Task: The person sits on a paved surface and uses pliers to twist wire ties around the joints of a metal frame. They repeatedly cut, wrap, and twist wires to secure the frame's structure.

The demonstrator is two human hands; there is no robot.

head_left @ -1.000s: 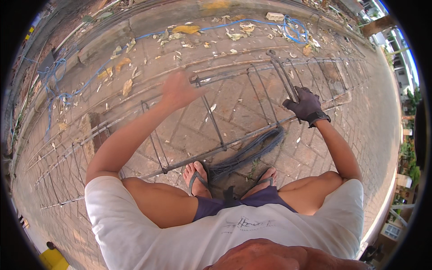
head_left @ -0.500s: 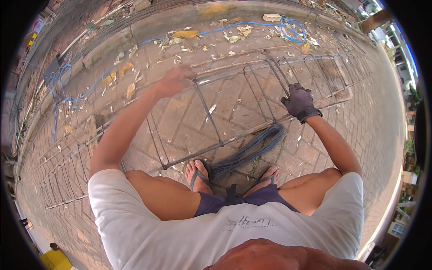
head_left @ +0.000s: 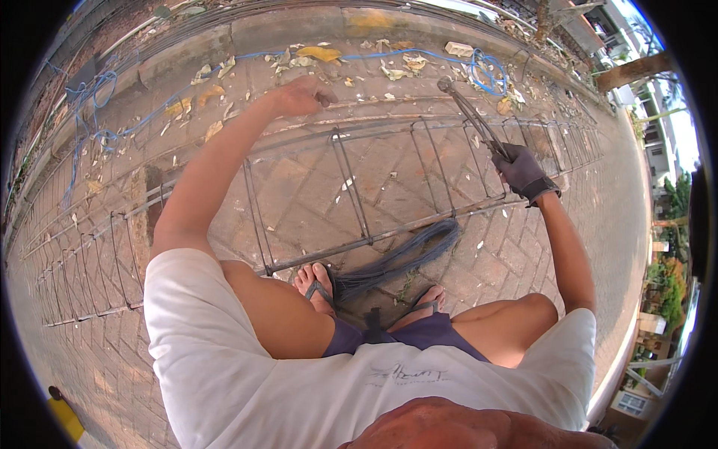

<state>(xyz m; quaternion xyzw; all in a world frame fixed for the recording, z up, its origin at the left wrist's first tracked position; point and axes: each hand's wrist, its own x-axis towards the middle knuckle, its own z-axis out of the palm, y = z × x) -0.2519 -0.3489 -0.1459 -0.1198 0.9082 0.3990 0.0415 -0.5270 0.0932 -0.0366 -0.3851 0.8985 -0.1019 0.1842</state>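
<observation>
A long steel rebar cage [head_left: 359, 183] with square stirrups lies across the paving in front of me. My bare left hand [head_left: 303, 96] hovers beyond the cage's far bar, its fingers curled; anything between them is too small to make out. My right hand [head_left: 522, 172], in a dark glove, is closed around the handles of long-handled pincers [head_left: 473, 116]. Their jaws point up and away to the left, over the cage's far side. A bundle of dark tie wire [head_left: 396, 258] lies between my feet and the near bar.
Blue rope [head_left: 490, 73] runs along the far side among dry leaves [head_left: 318, 54], near a pale block [head_left: 458, 49] and a concrete kerb [head_left: 292, 31]. The cage extends both ways, with a block [head_left: 142, 198] under its left part. My sandalled feet [head_left: 318, 284] are close to the near bar.
My left hand has lifted away from the cage's far bar. My right hand has shifted right with the pincers. The whole view has shifted slightly as well.
</observation>
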